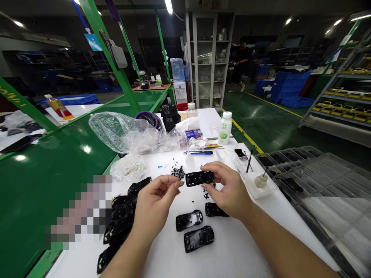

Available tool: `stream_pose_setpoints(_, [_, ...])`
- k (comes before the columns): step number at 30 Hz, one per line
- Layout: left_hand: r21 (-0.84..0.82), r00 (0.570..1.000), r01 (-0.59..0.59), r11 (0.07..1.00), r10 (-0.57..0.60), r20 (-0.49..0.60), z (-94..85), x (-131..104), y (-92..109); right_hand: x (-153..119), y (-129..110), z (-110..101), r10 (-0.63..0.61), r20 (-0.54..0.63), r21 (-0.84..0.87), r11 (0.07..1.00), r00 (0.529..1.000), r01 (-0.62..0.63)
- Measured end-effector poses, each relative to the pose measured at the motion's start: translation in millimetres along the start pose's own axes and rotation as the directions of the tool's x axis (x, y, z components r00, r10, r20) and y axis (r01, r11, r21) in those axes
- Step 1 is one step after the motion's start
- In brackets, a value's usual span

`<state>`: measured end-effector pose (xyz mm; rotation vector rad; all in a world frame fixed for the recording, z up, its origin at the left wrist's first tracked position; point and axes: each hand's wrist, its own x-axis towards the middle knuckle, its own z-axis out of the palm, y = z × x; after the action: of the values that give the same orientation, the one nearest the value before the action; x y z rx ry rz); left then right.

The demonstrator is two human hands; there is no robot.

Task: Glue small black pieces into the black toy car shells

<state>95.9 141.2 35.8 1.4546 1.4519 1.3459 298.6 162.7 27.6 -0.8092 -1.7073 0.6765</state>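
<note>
My right hand (pixel 228 189) grips a black toy car chassis (pixel 199 178) by its right end, above the white table. At the chassis's left end, my left hand (pixel 159 200) is closed in a pinch; whatever sits between thumb and forefinger is too small to name. Beneath my hands lie two black toy car bases, one silvery inside (pixel 189 220) and one wider (pixel 199 238). Another black base (pixel 216 209) is partly covered by my right hand. Small black parts (pixel 177 172) form a loose pile just behind the held chassis.
Several black car bodies (pixel 120 216) are stacked at left. On the right stand a clear tray (pixel 268 192) with tools and a small pot (pixel 261 180), and stacked plastic trays (pixel 333 193). Behind are plastic bags (pixel 130 135), a blue pen-like cutter (pixel 199 153) and a white bottle (pixel 225 129).
</note>
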Motion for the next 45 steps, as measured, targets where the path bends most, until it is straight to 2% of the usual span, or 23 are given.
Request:
stream_pose_setpoints(3, [0.05, 0.997, -0.074, 0.996, 0.072, 0.036, 0.4, 1.7, -5.1, -0.5, -0.4, 0.1, -0.008, -0.004, 0.007, 1.0, 1.0, 0.008])
stream_pose_setpoints(6, [0.007, 0.994, -0.102, 0.995, 0.101, 0.046, 2.1, 3.4, -5.8, -1.1, -1.0, -0.1, -0.02, -0.009, 0.014, 1.0, 1.0, 0.02])
stream_pose_setpoints(11, [-0.108, 0.996, 0.042, 0.993, -0.033, 0.088, 6.6, 2.4, 0.9, -1.7, -2.4, -0.3, -0.037, -0.007, -0.012, 0.999, 0.999, 0.037])
stream_pose_setpoints(17, [-0.062, 0.991, 0.126, 0.99, -0.123, 0.045, 8.4, -1.0, 6.8, -1.1, -5.7, -1.9, -0.089, 0.002, -0.049, 0.995, 0.996, 0.089])
stream_pose_setpoints(22, [-0.095, 0.99, 0.138, 0.986, -0.139, -0.005, 12.7, -3.8, 11.4, -0.9, -6.6, -2.5, -0.143, 0.019, -0.092, 0.985, 0.99, 0.144])
stream_pose_setpoints(26, [-0.113, 0.988, 0.155, 0.981, -0.156, 0.001, 14.3, -3.4, 11.3, -2.2, -4.8, -1.6, -0.184, 0.045, -0.111, 0.976, 0.982, 0.188])
stream_pose_setpoints(33, [-0.101, 0.984, 0.179, 0.979, -0.179, 0.008, 14.6, -1.9, 10.1, -2.8, -3.2, -1.8, -0.19, 0.058, -0.095, 0.976, 0.98, 0.195])
stream_pose_setpoints(41, [-0.173, 0.968, 0.245, 0.954, -0.23, 0.103, 9.5, 4.8, 3.0, -3.4, -3.4, -2.6, -0.183, 0.073, -0.094, 0.977, 0.98, 0.19])
stream_pose_setpoints(45, [-0.273, 0.951, 0.305, 0.913, -0.275, 0.144, 8.7, 6.3, -1.7, -3.0, -5.2, -2.1, -0.224, 0.093, -0.076, 0.97, 0.97, 0.231])
